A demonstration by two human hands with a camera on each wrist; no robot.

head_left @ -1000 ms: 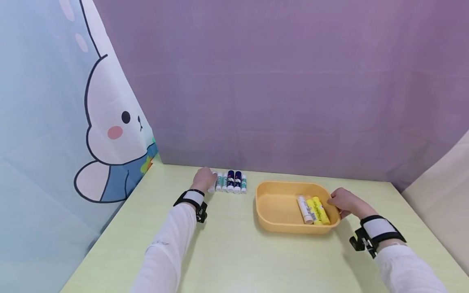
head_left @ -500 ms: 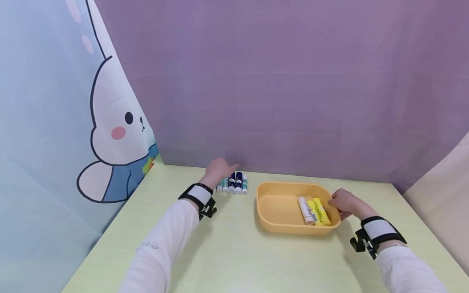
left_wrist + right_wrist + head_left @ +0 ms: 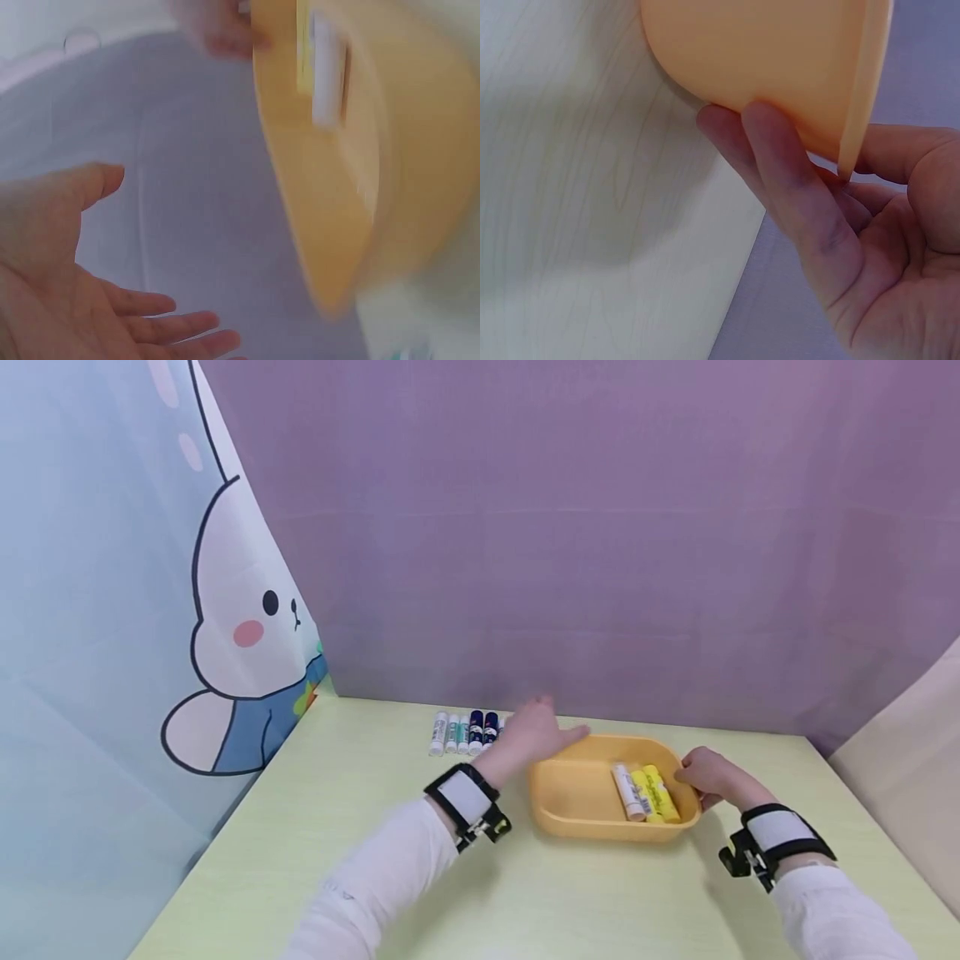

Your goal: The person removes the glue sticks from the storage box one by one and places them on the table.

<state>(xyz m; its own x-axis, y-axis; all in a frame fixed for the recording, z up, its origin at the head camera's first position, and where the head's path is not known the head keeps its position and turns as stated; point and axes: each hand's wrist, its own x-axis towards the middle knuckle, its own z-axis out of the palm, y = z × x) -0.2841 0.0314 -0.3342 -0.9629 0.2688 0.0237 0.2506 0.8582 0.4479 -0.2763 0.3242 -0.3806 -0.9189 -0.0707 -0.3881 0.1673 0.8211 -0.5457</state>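
My left hand (image 3: 534, 733) hovers at the left rim of a yellow-orange plastic tray (image 3: 566, 797). In the left wrist view its fingers (image 3: 176, 328) are spread and straight, with nothing in the palm. On the tray's right side my right hand (image 3: 712, 772) grips the rim; the right wrist view shows fingers (image 3: 780, 150) under the outer wall and the thumb over the edge. Inside the tray, at its right end, lie a white glue stick (image 3: 628, 792) and yellow glue sticks (image 3: 660, 793).
Left of the tray, a row of glue sticks lies near the table's back edge: a white one (image 3: 438, 733), slim teal-and-white ones (image 3: 452, 734) and navy ones (image 3: 476, 732). The left arm partly covers the row's right end. A purple cloth (image 3: 570, 568) hangs behind the table (image 3: 600, 902).
My left hand has moved right from the row's white glue stick, across the row, to the tray's left rim. The right hand keeps its hold on the tray.
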